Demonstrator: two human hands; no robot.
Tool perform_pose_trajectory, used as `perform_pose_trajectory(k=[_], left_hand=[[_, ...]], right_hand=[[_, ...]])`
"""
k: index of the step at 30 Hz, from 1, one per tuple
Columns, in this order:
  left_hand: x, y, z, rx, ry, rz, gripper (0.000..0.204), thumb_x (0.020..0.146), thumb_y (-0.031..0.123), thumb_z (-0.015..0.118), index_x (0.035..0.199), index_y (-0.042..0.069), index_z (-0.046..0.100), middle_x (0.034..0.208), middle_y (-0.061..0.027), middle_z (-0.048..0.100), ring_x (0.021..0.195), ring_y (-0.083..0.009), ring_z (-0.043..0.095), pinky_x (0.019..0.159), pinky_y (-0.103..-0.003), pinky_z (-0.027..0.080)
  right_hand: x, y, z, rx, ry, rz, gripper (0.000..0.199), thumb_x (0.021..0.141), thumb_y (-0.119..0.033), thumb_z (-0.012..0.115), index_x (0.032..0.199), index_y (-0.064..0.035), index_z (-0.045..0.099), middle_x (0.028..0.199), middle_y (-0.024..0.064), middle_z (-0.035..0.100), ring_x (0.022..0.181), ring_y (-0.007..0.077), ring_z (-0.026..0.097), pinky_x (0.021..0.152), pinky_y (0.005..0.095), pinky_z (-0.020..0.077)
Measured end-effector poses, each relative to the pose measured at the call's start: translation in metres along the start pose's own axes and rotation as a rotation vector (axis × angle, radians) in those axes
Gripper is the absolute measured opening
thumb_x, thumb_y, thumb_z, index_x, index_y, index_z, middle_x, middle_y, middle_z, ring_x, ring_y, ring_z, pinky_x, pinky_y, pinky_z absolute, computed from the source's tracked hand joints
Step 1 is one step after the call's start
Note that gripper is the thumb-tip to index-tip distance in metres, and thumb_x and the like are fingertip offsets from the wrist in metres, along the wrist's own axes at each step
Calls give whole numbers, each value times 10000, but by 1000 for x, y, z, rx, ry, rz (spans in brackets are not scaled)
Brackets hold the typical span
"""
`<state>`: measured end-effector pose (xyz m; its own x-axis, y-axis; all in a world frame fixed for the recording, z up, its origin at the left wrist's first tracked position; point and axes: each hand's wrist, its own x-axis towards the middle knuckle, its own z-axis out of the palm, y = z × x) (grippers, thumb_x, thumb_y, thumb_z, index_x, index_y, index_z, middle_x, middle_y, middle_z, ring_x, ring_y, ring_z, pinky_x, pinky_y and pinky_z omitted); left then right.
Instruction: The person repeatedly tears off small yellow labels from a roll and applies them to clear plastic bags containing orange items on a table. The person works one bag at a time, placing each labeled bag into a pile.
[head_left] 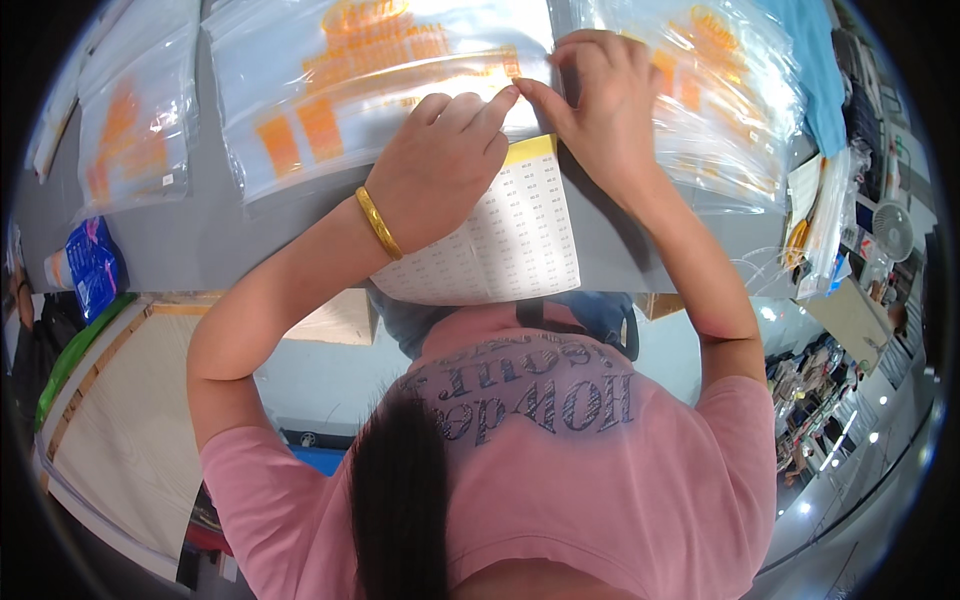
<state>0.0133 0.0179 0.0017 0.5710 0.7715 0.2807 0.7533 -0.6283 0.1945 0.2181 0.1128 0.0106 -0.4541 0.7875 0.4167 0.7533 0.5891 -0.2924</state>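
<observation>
Handwork at the right end of a flat stack of clear plastic bags with orange print (420, 60) looks to be the step under way, probably the placing or smoothing of some small label, though from where I stand anything between the fingertips is too small to make out. The left hand (455, 150), below a gold-coloured bangle (378, 222), stretches its index finger forward while its other fingers bend loosely; the right hand (608, 100) comes in from the other side with its thumb pointing at that same spot and its fingers curled, so the two tips meet or very nearly do. Neither is clenched into a fist, and I cannot tell whether either one is pinching something. I'd judge that the next move calls for light, exact fingertip pressure, with the slippery film kept flat underneath. The bags lie on the grey desk (620, 245) right under those fingertips, spreading away to the left and beyond the left hand. A white sheet with rows of small printed labels and a yellow top strip (535, 225) lies nearer the body, partly hidden by the left hand and forearm, its yellow strip just below the fingertips. More orange-printed clear bags (725, 110) sit just beyond the right hand.
</observation>
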Motion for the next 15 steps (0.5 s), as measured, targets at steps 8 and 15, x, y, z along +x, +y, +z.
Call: perform_pose_trajectory(k=[8,15], left_hand=[[-5,6,-29,-344,32,-77,98,935,80,629,996,4,618,1265,-129,643,995,-323,604,885,-407,492],[-60,25,-66,-1214,-355,-635,257,996,132,632,1155,-66,592,1027,-74,708,937,-167,677,838,-336,533]], right_hand=[[22,5,26,93,-79,171,329,812,-326,805,730,-28,693,922,96,697,940,353,573,852,482,375],[41,-40,-3,-371,232,-87,291,990,-204,578,904,42,707,802,167,745,702,330,692,685,446,542]])
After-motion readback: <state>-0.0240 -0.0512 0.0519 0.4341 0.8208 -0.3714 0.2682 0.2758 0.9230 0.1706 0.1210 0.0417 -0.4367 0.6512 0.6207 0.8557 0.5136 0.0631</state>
